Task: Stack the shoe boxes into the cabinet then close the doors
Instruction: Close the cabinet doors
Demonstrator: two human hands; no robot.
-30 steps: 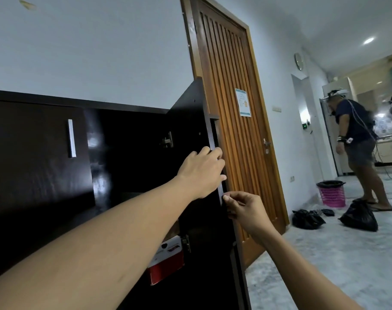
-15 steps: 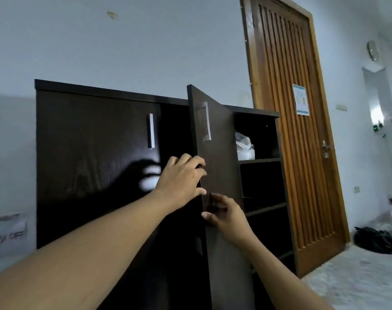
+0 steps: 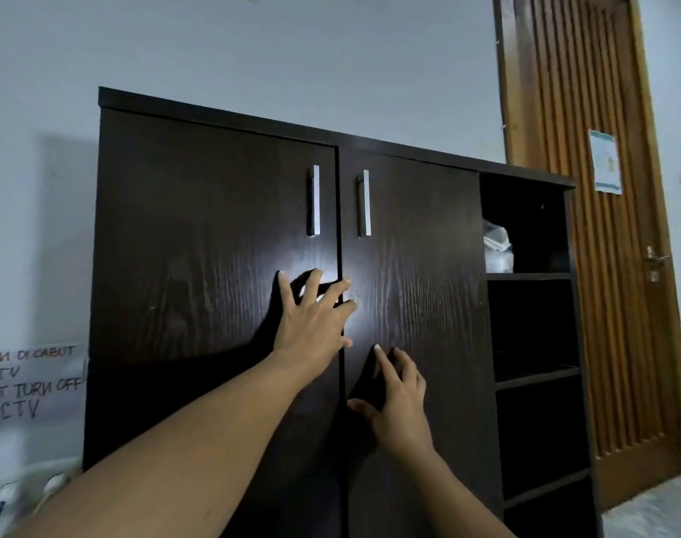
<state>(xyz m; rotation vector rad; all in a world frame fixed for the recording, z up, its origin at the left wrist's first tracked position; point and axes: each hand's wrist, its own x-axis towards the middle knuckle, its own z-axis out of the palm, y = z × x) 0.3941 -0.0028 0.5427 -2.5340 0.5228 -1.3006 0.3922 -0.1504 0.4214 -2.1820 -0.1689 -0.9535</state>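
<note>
The dark brown cabinet [image 3: 214,118] fills the middle of the head view. Its left door [image 3: 199,246] and right door [image 3: 420,266] both lie flush, each with a silver handle near the seam. My left hand [image 3: 311,320] rests flat with fingers spread across the seam between the doors. My right hand [image 3: 399,405] presses fingertips on the right door, lower down. Neither hand holds anything. No shoe boxes show; the doors hide the inside.
Open shelves [image 3: 533,374] form the cabinet's right side, with a clear plastic bag [image 3: 496,246] on the top shelf. A wooden room door [image 3: 602,266] stands to the right. A handwritten notice [image 3: 28,382] is on the wall at left, with plugs [image 3: 9,495] below.
The right door swung from wide open to flush against the cabinet. Both hands followed it leftward and now lie flat on the door fronts. My view turned left.
</note>
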